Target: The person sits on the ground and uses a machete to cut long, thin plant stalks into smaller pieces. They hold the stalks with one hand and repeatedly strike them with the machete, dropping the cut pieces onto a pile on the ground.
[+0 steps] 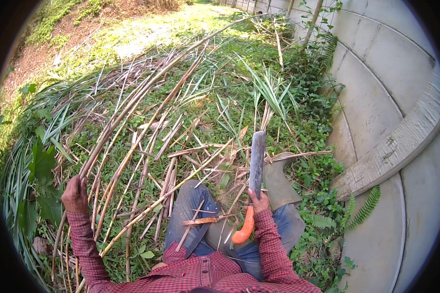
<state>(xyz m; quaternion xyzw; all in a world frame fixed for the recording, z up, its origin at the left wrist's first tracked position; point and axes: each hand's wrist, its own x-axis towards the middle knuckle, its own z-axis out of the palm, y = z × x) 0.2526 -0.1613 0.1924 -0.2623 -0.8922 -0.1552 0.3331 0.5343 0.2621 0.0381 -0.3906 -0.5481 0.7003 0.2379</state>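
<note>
My left hand [76, 195] is closed around the near end of a long brown cane stalk [117, 113] that reaches far forward and bends to the right. Whether it grips more than one stalk is hard to see. In my right hand [257, 201] is a machete, held where its grey blade [257, 158] meets the curved orange handle [244, 226]. The blade points away from me, over the ground. Cut pieces and a reddish-brown chunk of stalk [200, 221] lie across my lap. A yellowish cane [168, 196] slants between my left arm and my knees.
Green leafy tops [39, 112] are heaped along the left. Split stalk scraps [168, 188] litter the grass before me. A pale panel wall [371, 122] rises on the right, with a slanting concrete beam [401, 132] against it. My boot [278, 180] stretches out near the blade.
</note>
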